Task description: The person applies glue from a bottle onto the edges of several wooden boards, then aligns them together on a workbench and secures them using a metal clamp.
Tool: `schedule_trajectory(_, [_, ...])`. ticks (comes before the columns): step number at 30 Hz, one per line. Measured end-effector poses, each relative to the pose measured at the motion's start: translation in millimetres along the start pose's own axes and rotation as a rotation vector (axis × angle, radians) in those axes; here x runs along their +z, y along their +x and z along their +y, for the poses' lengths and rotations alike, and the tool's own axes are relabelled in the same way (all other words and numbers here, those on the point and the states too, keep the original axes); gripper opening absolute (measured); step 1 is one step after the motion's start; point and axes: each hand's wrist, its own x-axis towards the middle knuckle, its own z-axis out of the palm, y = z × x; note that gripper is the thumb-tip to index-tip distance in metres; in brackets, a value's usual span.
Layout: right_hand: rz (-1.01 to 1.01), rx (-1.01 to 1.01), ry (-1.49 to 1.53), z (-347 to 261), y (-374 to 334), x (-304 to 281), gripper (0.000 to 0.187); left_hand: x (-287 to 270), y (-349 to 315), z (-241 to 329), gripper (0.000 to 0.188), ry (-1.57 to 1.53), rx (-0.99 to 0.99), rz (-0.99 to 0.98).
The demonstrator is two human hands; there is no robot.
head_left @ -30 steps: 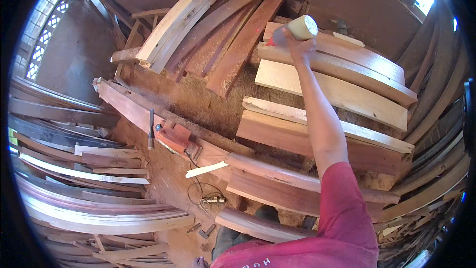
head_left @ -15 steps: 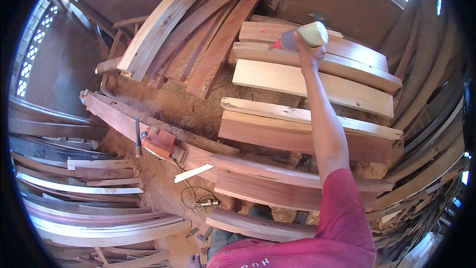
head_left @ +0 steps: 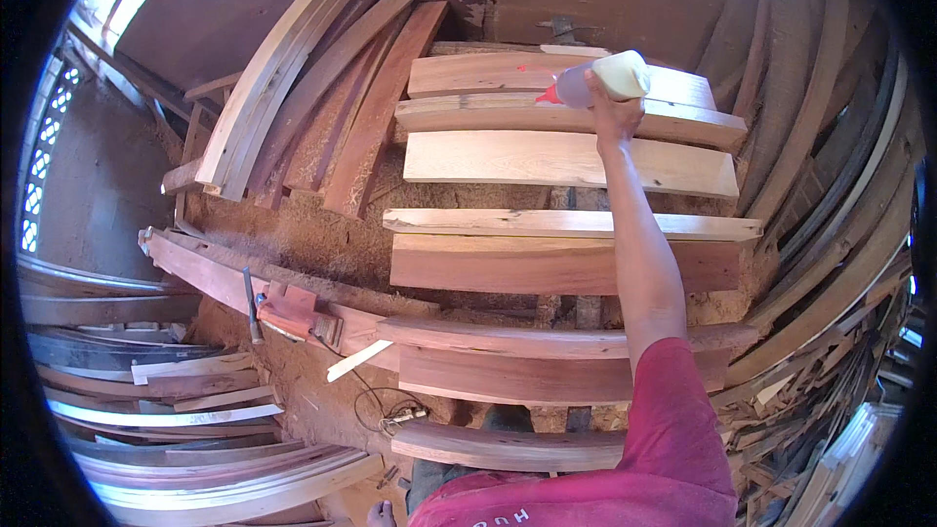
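Sawdusty workshop floor (head_left: 307, 371), boards (head_left: 508, 155) in rows, squeeze bottle (head_left: 576, 85) in the right hand (head_left: 617, 119) at one o'clock.

The right hand grips the squeeze bottle, which sits toward the hand's eleven; its long axis runs from the base, just short of three, to the red nozzle (head_left: 549, 95), just short of nine, over the upper boards, contact unclear. The left hand cannot be made out. An orange power tool (head_left: 286, 312) rests on a beam (head_left: 205, 271) past eight, slanted planks (head_left: 327, 102) lie at ten, dark timbers line three.
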Motion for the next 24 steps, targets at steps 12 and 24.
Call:
schedule_trajectory(12, [0.116, -0.076, 0.098, 30.3, 50.2, -73.2, 0.074, -3.2, 8.5, 6.2, 0.059, 0.05, 0.057, -0.024])
schedule_trajectory(24, [0.254, -0.11, 0.063, 47.1, 90.0, -144.9, 0.086, -14.1, 10.3, 24.1, 0.057, 0.11, 0.072, -0.037])
